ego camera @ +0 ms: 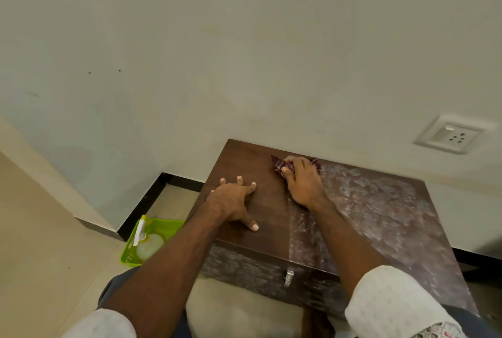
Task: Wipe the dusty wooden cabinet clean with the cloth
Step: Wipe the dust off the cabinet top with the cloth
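1. Cabinet (271,218) sits in the lower middle of the frame, pushed up against the wall (190,52). Its top splits pretty clearly: the left part looks dark and clean, the right part is covered in pale dusty smears.
2. Right hand (301,182) is closed over the cloth (279,165), a dark reddish checked rag bunched under the fingers, pressed flat near the back edge right where clean meets dusty. Looks placed there to drag the next strip of dust off.
3. Left hand (235,199) is open, fingers spread, flat on the clean part, holding nothing. I'd guess it's just bracing the body while leaning over.
4. Front panel with the little metal latch (288,278) looks dusty too, so I'd say well under half is done.
5. Green basket (130,256) on the floor at lower left holds a spray bottle (145,242), parked within easy reach.
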